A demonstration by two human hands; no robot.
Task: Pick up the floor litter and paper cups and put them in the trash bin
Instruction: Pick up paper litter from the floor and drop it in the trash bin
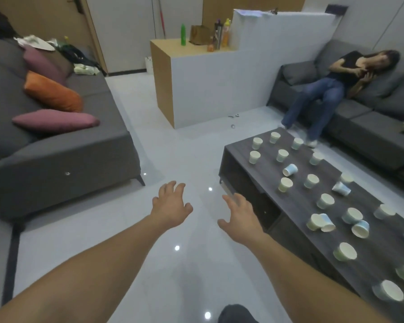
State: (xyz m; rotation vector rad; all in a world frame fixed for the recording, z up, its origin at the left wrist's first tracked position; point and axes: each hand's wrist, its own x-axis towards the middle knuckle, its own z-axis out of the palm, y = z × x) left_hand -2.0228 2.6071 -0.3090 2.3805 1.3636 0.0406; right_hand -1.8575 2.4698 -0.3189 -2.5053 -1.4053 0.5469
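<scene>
Several paper cups stand or lie on a dark low coffee table at the right, such as an upright cup and a tipped-over blue one. Small bits of litter lie on the pale floor beside a white counter, farther ahead. My left hand is stretched out over the floor, fingers spread and empty. My right hand is open too, close to the table's near-left corner, holding nothing. No trash bin is visible.
A grey sofa with orange and purple cushions fills the left. A person sits on another grey sofa at the right, legs reaching toward the table's far end. A white and wood counter with bottles stands ahead. Glossy floor runs between them.
</scene>
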